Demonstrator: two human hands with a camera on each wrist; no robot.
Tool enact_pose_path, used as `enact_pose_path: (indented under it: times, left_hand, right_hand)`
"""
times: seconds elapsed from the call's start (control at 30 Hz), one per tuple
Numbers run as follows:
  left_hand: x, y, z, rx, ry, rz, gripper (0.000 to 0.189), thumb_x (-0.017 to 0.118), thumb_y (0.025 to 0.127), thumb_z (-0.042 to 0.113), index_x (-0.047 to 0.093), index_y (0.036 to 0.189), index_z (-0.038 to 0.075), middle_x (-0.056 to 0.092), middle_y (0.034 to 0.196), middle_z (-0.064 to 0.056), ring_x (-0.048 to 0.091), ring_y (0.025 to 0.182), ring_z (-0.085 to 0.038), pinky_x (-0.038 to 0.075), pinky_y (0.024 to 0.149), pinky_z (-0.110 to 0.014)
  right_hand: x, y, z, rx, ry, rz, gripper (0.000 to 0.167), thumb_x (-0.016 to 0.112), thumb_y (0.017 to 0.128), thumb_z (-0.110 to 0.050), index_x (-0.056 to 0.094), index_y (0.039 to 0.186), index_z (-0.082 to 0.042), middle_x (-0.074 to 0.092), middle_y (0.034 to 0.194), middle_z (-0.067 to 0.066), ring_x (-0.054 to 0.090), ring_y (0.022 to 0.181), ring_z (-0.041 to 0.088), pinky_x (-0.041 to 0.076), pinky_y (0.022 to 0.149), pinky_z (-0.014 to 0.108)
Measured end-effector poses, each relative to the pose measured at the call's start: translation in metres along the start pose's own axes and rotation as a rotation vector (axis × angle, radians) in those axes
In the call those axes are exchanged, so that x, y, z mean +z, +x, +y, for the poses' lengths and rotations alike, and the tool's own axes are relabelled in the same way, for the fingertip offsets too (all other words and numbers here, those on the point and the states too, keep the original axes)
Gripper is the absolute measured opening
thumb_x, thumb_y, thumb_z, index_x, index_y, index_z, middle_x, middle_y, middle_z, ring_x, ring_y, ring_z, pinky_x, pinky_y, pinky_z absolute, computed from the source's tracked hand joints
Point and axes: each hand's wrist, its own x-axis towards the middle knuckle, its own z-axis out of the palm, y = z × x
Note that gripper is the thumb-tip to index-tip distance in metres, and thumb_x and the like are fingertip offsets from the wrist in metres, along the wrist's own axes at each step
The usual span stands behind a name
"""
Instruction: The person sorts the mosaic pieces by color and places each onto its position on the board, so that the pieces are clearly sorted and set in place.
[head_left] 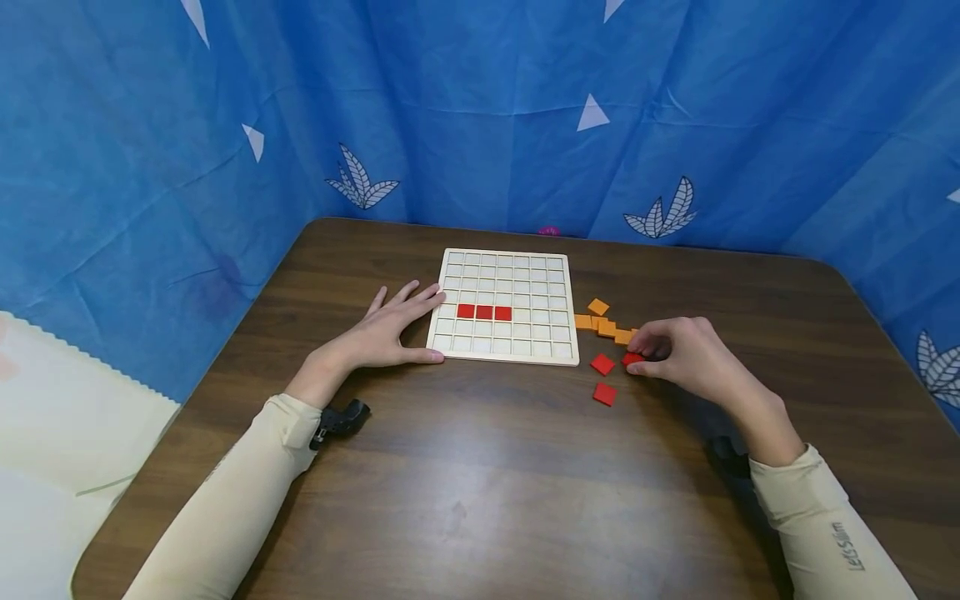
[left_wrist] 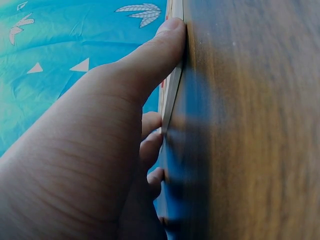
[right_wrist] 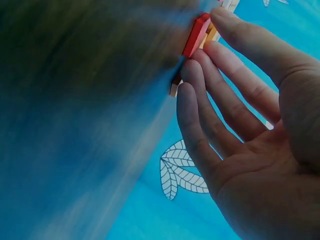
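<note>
My left hand [head_left: 386, 329] is spread at the left edge of a pale wooden grid board [head_left: 502, 352], thumb by its near corner and fingertips at its side. Three red square tiles [head_left: 484, 312] sit side by side in one row of the board. To the right of the board, my right hand [head_left: 686, 354] pinches a red tile [head_left: 632, 359] between thumb and fingers, low over the table. In the right wrist view that red tile [right_wrist: 196, 36] shows at the fingertips. Two loose red tiles, one farther back [head_left: 602, 364] and one nearer [head_left: 604, 394], lie beside it.
Several orange tiles [head_left: 606, 328] lie in a loose, partly overlapping line from the board's right edge toward my right hand. All this is on a brown wooden table [head_left: 465, 483]. A blue patterned curtain [head_left: 480, 125] hangs behind the table's far edge.
</note>
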Motion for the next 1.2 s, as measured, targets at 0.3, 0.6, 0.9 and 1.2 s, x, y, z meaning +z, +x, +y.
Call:
enact_pose_path:
  times: [0.3, 0.6, 0.9, 1.2]
  left_hand:
    - [0.001, 0.0, 0.0, -0.003, 0.0, 0.001, 0.104, 0.076, 0.089, 0.064, 0.025, 0.17, 0.024, 0.016, 0.178, 0.0, 0.003, 0.165, -0.036, -0.006, 0.126, -0.071]
    - [0.0, 0.0, 0.001, -0.001, -0.002, 0.003, 0.104, 0.077, 0.089, 0.064, 0.025, 0.17, 0.024, 0.016, 0.178, 0.0, 0.003, 0.165, -0.036, -0.006, 0.126, -0.071]
    - [0.001, -0.002, 0.0, -0.001, -0.001, 0.012, 0.104, 0.076, 0.089, 0.065, 0.025, 0.17, 0.024, 0.016, 0.178, 0.0, 0.003, 0.165, -0.036, -0.006, 0.125, -0.071]
    - [0.003, -0.002, 0.001, 0.006, 0.004, 0.017, 0.104, 0.076, 0.089, 0.065, 0.025, 0.17, 0.024, 0.016, 0.178, 0.0, 0.004, 0.165, -0.035, -0.006, 0.126, -0.07]
  right_hand:
    - [0.001, 0.003, -0.001, 0.01, 0.008, -0.04, 0.024, 0.089, 0.085, -0.014, 0.08, 0.107, -0.011, 0.076, 0.096, 0.002, 0.066, 0.088, 0.02, 0.057, 0.079, 0.034]
    - [0.002, 0.017, -0.013, -0.043, 0.03, 0.056, 0.024, 0.088, 0.085, -0.012, 0.08, 0.107, -0.011, 0.078, 0.099, 0.006, 0.068, 0.088, 0.024, 0.058, 0.076, 0.036]
    - [0.013, 0.058, -0.041, -0.134, 0.08, 0.113, 0.02, 0.087, 0.086, -0.011, 0.08, 0.105, -0.01, 0.078, 0.1, 0.006, 0.069, 0.089, 0.025, 0.06, 0.08, 0.04]
    - [0.025, 0.092, -0.07, -0.201, 0.117, 0.117, 0.02, 0.09, 0.084, -0.012, 0.081, 0.102, -0.009, 0.078, 0.094, 0.006, 0.068, 0.088, 0.025, 0.055, 0.079, 0.039]
